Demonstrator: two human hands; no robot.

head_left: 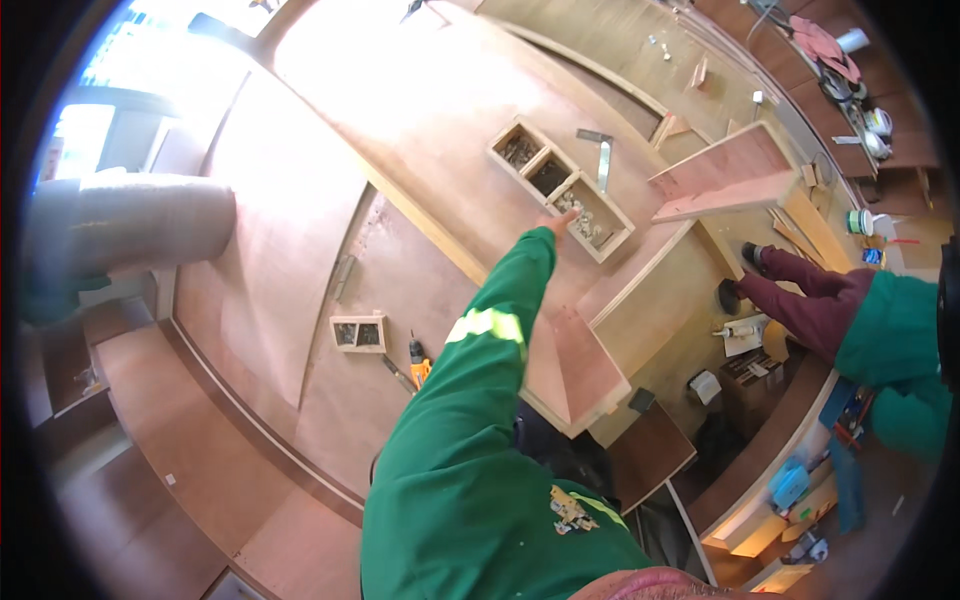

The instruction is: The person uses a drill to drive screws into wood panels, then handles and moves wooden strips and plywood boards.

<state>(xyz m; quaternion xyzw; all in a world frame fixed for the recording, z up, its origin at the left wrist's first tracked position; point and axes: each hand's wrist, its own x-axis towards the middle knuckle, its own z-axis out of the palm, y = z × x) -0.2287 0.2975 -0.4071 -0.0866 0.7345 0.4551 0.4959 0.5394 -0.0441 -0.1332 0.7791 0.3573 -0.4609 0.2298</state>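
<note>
My left hand (562,224), at the end of a green sleeve with a reflective band, reaches over a long wooden tray with dividers (562,187). Its fingers stretch out at the edge of the nearest compartment, beside small whitish pieces (588,222). They look to hold nothing, though the hand is small in the picture. Dark small hardware (519,151) fills the other two compartments. Past the tray lies a metal square (604,166), with its dark handle at the far end. My right hand is out of view.
A smaller divided box (358,334) and a yellow-and-black drill (419,365) lie left of my arm. Pinkish wooden panels (580,370) stand upright to its right. Another person in maroon trousers (815,300) is at far right. A large wrapped roll (150,220) juts in at left.
</note>
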